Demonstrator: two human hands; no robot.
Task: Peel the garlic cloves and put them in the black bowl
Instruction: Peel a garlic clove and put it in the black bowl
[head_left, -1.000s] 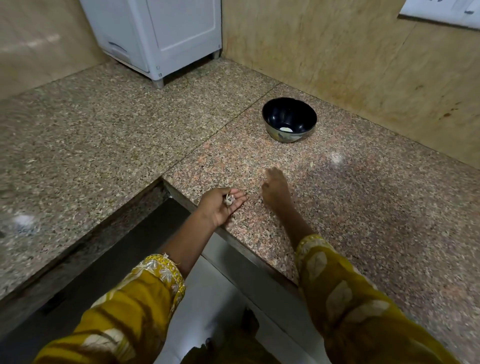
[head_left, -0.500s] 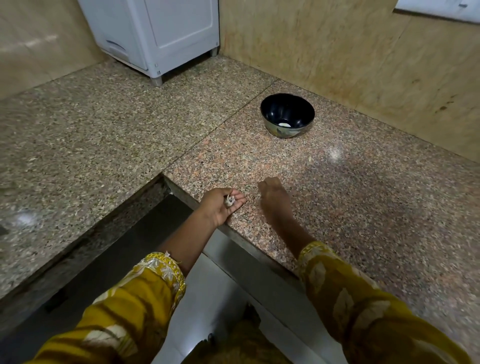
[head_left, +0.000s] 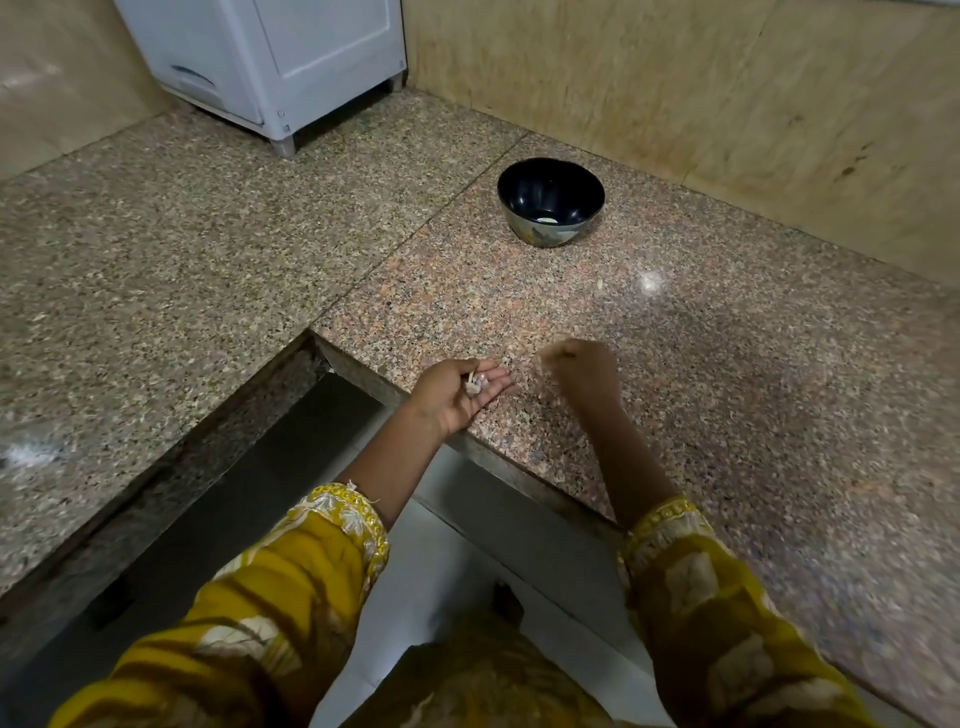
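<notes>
Smearing the right hand (head_left: 584, 376) with motion blur, washing out its fingertips (head_left: 555, 354) too far to tell whether anything is being pinched there. Leaving the garlic pieces (head_left: 475, 385) in the left hand (head_left: 452, 400) too small to tell skin from flesh, or to count. Showing only a pale speck (head_left: 546, 220) at the bottom of the black bowl (head_left: 524, 192), too small to name. Blurring some pattern on the bowl's outer wall beyond reading. Cutting off the white cabinet (head_left: 270, 57) at the top edge. Cutting off the left sleeve (head_left: 280, 597) and the right sleeve (head_left: 717, 613) at the bottom edge. Reducing something on the counter (head_left: 753, 415) near the bowl to a tiny pale fleck (head_left: 600, 284), impossible to identify.
</notes>
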